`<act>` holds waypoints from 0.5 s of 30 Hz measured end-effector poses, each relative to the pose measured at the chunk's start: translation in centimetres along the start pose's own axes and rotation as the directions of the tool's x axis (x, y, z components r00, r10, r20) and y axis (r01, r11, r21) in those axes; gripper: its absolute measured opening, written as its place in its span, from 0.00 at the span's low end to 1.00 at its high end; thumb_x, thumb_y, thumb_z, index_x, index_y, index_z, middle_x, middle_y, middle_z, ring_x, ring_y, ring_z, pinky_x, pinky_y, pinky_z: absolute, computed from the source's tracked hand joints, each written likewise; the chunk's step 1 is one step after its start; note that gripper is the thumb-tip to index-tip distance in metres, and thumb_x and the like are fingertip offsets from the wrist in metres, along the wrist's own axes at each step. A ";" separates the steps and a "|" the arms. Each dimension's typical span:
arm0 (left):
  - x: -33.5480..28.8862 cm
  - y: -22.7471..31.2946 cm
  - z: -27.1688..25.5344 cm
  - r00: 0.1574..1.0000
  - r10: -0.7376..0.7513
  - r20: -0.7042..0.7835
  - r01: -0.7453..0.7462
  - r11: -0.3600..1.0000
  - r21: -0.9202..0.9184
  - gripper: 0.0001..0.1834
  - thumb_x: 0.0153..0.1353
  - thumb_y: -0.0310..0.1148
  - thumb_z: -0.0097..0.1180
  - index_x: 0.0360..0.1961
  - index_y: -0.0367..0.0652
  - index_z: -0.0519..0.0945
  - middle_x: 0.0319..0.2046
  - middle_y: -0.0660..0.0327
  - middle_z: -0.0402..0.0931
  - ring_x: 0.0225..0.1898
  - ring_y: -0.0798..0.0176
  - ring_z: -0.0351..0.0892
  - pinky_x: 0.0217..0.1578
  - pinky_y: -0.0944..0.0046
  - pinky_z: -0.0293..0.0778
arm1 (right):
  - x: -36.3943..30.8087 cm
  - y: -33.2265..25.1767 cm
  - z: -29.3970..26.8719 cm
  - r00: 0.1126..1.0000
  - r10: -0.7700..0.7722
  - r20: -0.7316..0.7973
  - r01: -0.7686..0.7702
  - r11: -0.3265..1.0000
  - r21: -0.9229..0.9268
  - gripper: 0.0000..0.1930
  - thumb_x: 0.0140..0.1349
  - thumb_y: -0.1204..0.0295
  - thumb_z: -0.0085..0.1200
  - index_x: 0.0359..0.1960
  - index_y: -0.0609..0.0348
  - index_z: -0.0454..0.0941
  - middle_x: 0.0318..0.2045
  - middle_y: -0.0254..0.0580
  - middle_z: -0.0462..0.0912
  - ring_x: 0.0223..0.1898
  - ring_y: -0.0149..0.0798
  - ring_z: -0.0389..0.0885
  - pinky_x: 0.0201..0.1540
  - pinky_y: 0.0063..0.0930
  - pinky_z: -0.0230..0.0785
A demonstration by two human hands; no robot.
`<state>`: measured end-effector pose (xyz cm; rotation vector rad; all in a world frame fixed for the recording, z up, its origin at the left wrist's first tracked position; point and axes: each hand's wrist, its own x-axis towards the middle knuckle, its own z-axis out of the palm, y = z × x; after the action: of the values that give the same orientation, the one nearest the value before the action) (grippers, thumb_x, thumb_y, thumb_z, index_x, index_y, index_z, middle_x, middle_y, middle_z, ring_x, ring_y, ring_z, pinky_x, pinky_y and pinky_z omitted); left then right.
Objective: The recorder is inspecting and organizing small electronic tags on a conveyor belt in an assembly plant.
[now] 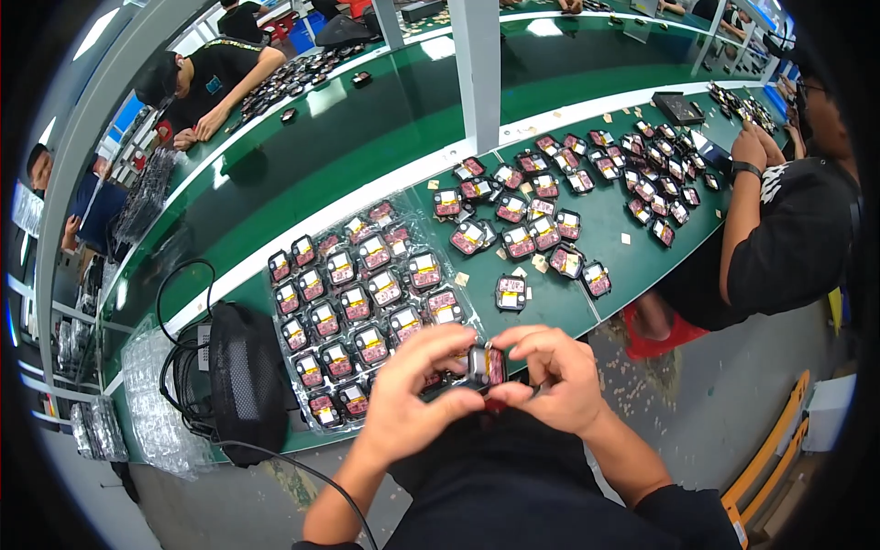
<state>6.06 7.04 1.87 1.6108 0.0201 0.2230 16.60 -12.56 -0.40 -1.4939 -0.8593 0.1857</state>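
Close to my body, both hands hold one small black-cased electronic module (486, 365) with a pinkish face and a yellow strip. My left hand (412, 390) grips its left side, fingers above and thumb below. On its right side, the bent fingers and thumb of my right hand (555, 380) pinch the edge. Just beyond my left hand lies a clear plastic tray (423, 236) filled with rows of similar modules (370, 344). A loose module (511, 293) rests on the green bench (559, 316) beyond my right hand, below a scattered group of modules (544, 229).
At left are a black mesh-sided bag (246, 380), a black cable (165, 367) and stacked clear trays (160, 403). A grey post (477, 82) rises behind the bench. A co-worker (788, 238) sits at right beside more modules (655, 174); another person (215, 78) works across the green conveyor (367, 128).
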 end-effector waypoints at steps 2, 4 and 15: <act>-1.4 -0.5 1.6 0.997 -0.003 -0.077 -0.010 0.986 -0.166 0.32 0.57 0.28 0.76 0.62 0.31 0.77 0.61 0.49 0.72 0.61 0.54 0.78 0.59 0.56 0.79 | -0.3 -0.6 0.1 0.998 0.035 0.055 -0.039 0.997 0.072 0.22 0.51 0.73 0.80 0.40 0.60 0.76 0.51 0.46 0.87 0.19 0.16 0.57 0.21 0.15 0.57; -2.2 -1.4 2.2 0.991 -0.022 -0.132 -0.012 0.969 -0.248 0.32 0.57 0.28 0.76 0.61 0.30 0.77 0.62 0.48 0.72 0.62 0.52 0.78 0.60 0.55 0.79 | -0.8 -0.8 0.3 0.995 0.057 0.084 -0.065 0.993 0.098 0.23 0.50 0.72 0.80 0.41 0.60 0.75 0.51 0.46 0.86 0.19 0.16 0.56 0.22 0.15 0.58; -4.5 -2.2 3.5 0.887 -0.194 -0.418 -0.083 0.825 -0.558 0.36 0.57 0.36 0.77 0.61 0.29 0.73 0.56 0.48 0.77 0.58 0.43 0.82 0.62 0.48 0.78 | -0.3 -1.7 1.7 0.994 -0.071 0.088 0.093 0.952 -0.290 0.18 0.56 0.78 0.70 0.48 0.62 0.80 0.38 0.45 0.81 0.28 0.44 0.82 0.29 0.31 0.77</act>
<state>2.50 3.09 -1.01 0.9283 0.3421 0.5136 14.68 -11.64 0.80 -1.7325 -1.0433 0.0541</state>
